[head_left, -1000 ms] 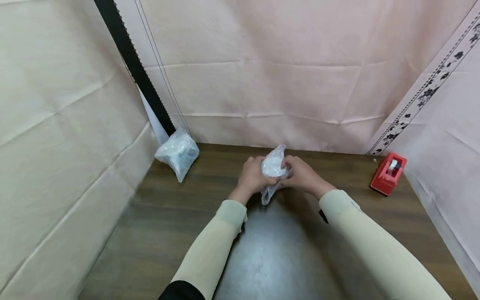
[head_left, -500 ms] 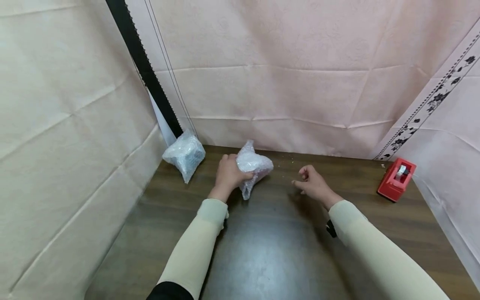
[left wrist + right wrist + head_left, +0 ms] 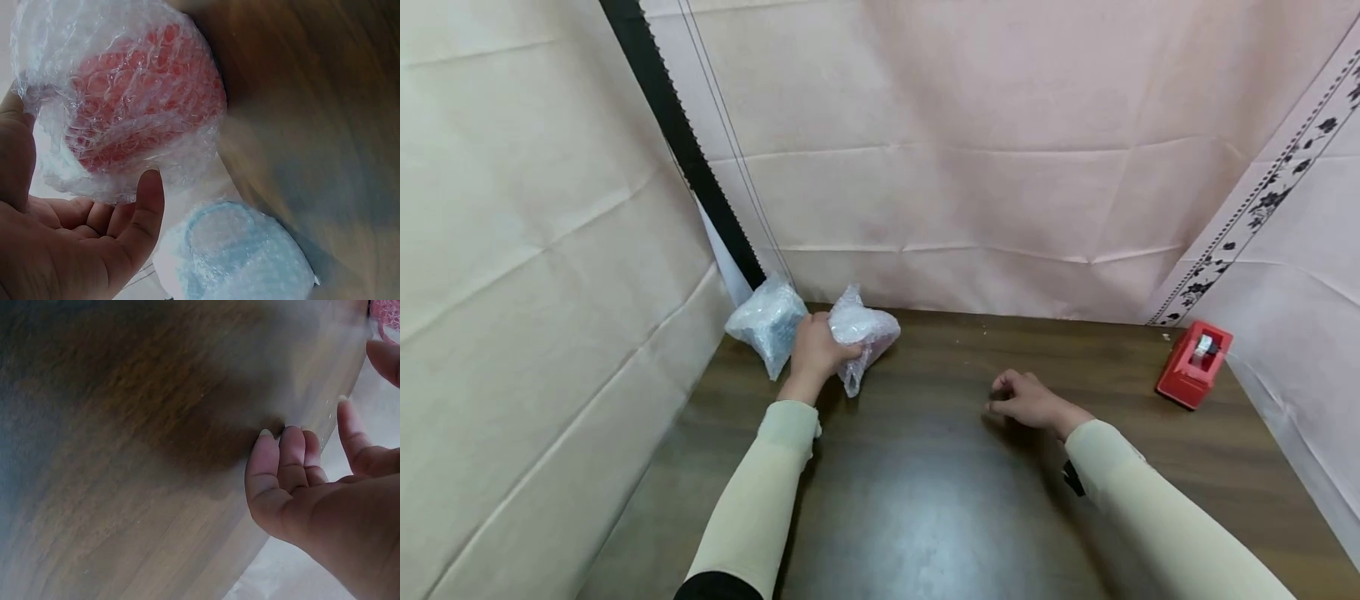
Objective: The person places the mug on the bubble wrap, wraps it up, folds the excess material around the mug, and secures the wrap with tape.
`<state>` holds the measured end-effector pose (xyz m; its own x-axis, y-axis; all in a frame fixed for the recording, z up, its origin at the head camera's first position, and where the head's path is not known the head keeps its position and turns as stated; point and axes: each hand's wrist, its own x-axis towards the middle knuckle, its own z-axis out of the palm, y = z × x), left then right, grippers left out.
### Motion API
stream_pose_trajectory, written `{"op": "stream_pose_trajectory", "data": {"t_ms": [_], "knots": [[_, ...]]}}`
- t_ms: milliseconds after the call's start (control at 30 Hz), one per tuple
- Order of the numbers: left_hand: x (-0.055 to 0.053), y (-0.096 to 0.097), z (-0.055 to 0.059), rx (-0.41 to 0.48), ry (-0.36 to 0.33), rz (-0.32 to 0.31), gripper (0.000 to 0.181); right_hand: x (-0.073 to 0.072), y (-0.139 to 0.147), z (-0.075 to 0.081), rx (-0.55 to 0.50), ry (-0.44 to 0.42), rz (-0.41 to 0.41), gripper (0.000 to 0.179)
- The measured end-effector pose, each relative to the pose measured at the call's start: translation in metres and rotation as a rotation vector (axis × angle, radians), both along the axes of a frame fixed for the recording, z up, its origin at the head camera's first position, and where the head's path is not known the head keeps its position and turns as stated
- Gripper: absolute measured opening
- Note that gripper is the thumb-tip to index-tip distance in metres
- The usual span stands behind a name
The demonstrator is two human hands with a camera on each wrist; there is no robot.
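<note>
My left hand (image 3: 816, 348) grips a bundle of bubble wrap (image 3: 863, 325) at the back left of the table. Something red shows through the plastic of this bundle (image 3: 137, 94) in the left wrist view, where thumb and fingers hold its edge. Right beside that hand sits a second bubble-wrapped bundle (image 3: 769, 321), with a pale blue round-rimmed item (image 3: 237, 250) inside. My right hand (image 3: 1033, 402) hovers low over the table, right of centre. Its fingers (image 3: 262, 462) are loosely curled and hold nothing.
A red tape dispenser (image 3: 1195, 365) stands at the right end of the brown wooden table (image 3: 925, 500). Cloth hangings (image 3: 985, 192) enclose the back and both sides. A few tiny white specks lie near the back edge.
Both hands were on the red-filled bundle a second ago. The right hand has let go and moved right; the left hand has carried the bundle left, close to the blue one.
</note>
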<state>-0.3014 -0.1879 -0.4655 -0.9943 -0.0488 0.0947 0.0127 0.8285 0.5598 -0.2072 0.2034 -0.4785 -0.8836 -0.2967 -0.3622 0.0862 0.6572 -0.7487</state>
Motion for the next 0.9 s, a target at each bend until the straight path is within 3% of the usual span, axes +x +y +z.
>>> {"op": "stream_pose_trajectory", "data": {"t_ms": [133, 167, 267, 367, 467, 600, 700, 767, 800, 900], "knots": [[-0.018, -0.012, -0.018, 0.028, 0.003, -0.033, 0.098, -0.002, 0.001, -0.01, 0.017, 0.026, 0.037, 0.044], [-0.017, -0.013, -0.013, 0.03, -0.001, -0.03, 0.095, -0.005, 0.001, -0.014, 0.018, 0.039, 0.05, 0.044], [-0.037, -0.034, -0.028, 0.056, 0.028, -0.044, 0.097, -0.017, -0.002, -0.022, 0.016, 0.076, 0.101, 0.044], [-0.043, -0.046, -0.027, 0.049, 0.024, -0.064, 0.096, -0.022, -0.008, -0.022, 0.009, 0.09, 0.117, 0.043], [-0.046, -0.05, -0.028, 0.032, -0.004, -0.085, 0.098, -0.021, -0.014, -0.013, 0.027, 0.098, 0.129, 0.04], [-0.041, -0.052, -0.025, -0.003, -0.029, -0.104, 0.103, -0.018, -0.019, -0.002, 0.062, 0.106, 0.102, 0.037], [-0.034, -0.052, -0.023, -0.02, -0.003, -0.101, 0.109, -0.019, -0.015, 0.003, 0.096, 0.143, 0.069, 0.045], [-0.02, -0.045, -0.008, -0.002, 0.022, -0.09, 0.104, -0.02, -0.005, 0.005, 0.153, 0.194, 0.039, 0.054], [-0.02, -0.047, -0.008, 0.025, 0.072, -0.09, 0.1, -0.021, 0.001, 0.004, 0.192, 0.221, 0.02, 0.06], [0.0, -0.046, 0.019, 0.068, 0.145, -0.058, 0.08, -0.028, 0.019, -0.001, 0.323, 0.315, -0.073, 0.075]]}}
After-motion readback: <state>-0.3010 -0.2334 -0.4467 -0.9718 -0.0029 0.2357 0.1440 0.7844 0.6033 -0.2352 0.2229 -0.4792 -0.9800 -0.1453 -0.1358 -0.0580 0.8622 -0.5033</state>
